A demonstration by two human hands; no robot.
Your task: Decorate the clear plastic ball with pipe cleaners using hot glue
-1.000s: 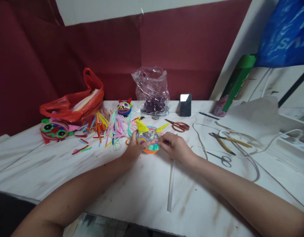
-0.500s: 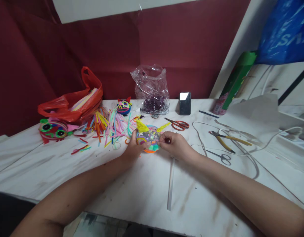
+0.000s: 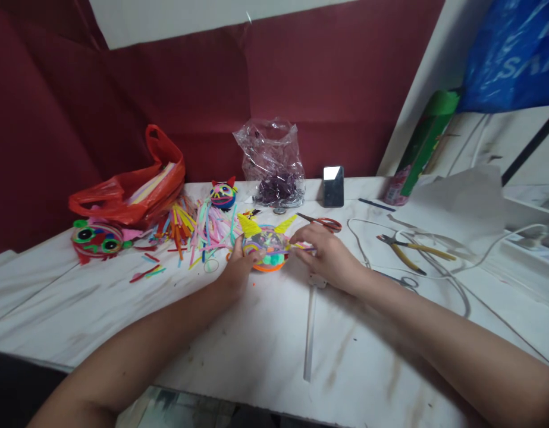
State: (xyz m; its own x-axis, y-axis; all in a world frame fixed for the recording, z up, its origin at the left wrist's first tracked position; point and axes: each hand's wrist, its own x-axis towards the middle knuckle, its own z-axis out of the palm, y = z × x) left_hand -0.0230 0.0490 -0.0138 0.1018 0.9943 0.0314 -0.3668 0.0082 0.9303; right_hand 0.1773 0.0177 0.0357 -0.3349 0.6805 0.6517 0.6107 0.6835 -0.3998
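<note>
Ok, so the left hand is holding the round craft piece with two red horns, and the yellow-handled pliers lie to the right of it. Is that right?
Not quite: the horns are yellow, not red, as the head view shows. The left hand is holding the round craft piece, and the yellow-handled pliers lie to the right of it.

A person's left hand [image 3: 241, 267] and right hand [image 3: 331, 254] are bare, like the forearms [image 3: 160, 336], the left bearing a small dark spot [image 3: 124, 373].
</note>
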